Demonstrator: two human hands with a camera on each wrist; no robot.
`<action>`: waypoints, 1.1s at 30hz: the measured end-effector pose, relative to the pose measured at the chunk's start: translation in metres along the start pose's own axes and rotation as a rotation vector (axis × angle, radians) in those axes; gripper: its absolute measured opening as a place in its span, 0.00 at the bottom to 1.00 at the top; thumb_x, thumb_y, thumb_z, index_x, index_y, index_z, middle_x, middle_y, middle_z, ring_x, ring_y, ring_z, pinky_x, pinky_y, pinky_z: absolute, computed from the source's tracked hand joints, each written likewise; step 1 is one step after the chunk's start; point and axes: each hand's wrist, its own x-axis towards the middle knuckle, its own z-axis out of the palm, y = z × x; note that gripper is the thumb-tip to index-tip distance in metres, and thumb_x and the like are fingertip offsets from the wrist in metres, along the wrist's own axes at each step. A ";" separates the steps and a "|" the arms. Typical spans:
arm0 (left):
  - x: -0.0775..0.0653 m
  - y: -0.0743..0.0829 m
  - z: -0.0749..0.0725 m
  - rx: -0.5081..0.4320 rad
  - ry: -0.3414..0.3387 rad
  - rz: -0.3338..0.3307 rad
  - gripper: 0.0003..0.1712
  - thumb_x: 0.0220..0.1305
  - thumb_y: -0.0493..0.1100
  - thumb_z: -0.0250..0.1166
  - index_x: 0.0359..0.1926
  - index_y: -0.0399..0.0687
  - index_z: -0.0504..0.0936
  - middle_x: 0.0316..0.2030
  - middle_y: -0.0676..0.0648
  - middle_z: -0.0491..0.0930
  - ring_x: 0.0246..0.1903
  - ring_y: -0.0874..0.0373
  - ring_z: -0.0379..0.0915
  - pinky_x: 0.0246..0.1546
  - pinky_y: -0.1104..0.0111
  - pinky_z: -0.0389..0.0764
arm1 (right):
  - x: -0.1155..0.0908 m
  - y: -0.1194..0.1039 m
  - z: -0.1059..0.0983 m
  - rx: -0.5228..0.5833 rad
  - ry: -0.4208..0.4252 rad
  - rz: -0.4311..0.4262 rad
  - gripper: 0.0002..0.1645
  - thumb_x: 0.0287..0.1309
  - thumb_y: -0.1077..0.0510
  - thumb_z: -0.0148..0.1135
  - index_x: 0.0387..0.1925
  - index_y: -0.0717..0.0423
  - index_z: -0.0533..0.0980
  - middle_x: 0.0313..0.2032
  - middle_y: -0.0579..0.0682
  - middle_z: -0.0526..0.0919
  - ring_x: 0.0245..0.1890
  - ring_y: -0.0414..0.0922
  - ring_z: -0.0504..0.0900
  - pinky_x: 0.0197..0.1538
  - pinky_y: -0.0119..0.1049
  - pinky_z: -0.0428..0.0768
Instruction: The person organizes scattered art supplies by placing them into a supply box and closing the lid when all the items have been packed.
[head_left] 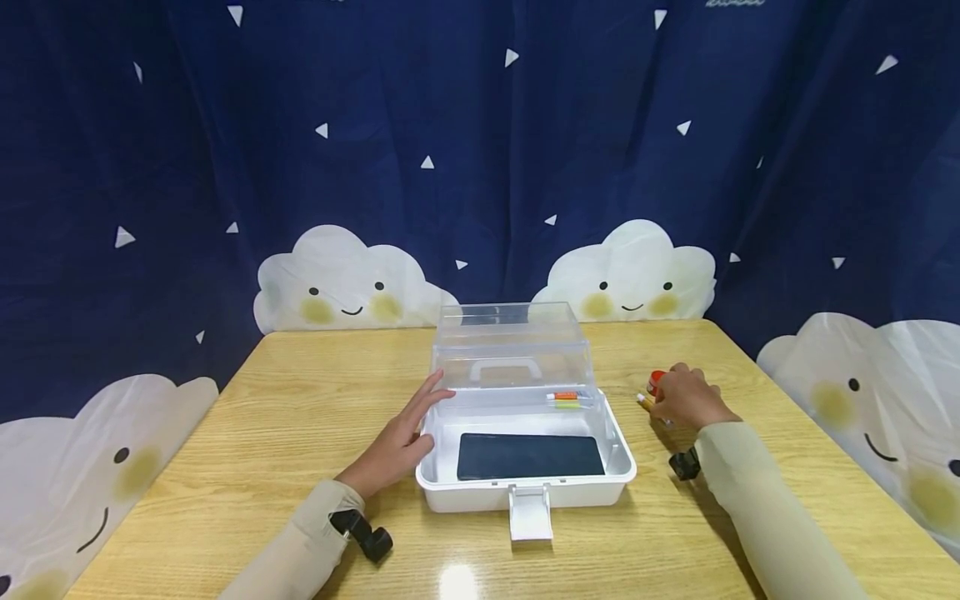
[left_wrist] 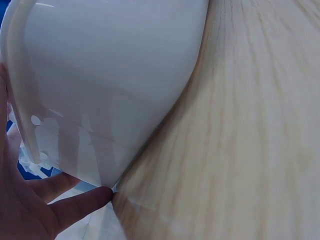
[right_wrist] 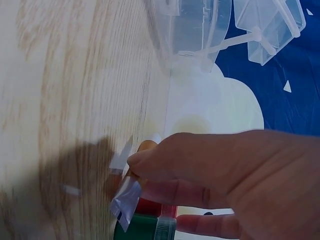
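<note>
A white plastic box with its clear lid raised stands mid-table. My left hand lies along the box's left side with straight fingers; in the left wrist view its fingertips touch the box wall. To the right of the box, my right hand pinches a small yellow-orange paint tube with a silver crimped end and a white cap between thumb and fingers. Right behind that tube are a red jar and a green jar, partly hidden by the hand.
Inside the box lies a dark rectangular slab. An orange-and-white tube and a yellow one lie along its back edge. The front latch hangs down over the wooden table. A dark blue curtain with clouds surrounds the table.
</note>
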 end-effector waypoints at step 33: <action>0.000 0.003 0.000 0.006 -0.006 -0.011 0.37 0.58 0.23 0.50 0.69 0.47 0.63 0.75 0.45 0.43 0.55 0.49 0.64 0.21 0.72 0.66 | 0.003 -0.013 -0.011 -0.022 0.244 -0.082 0.07 0.43 0.55 0.68 0.19 0.54 0.82 0.60 0.70 0.65 0.57 0.70 0.61 0.43 0.71 0.65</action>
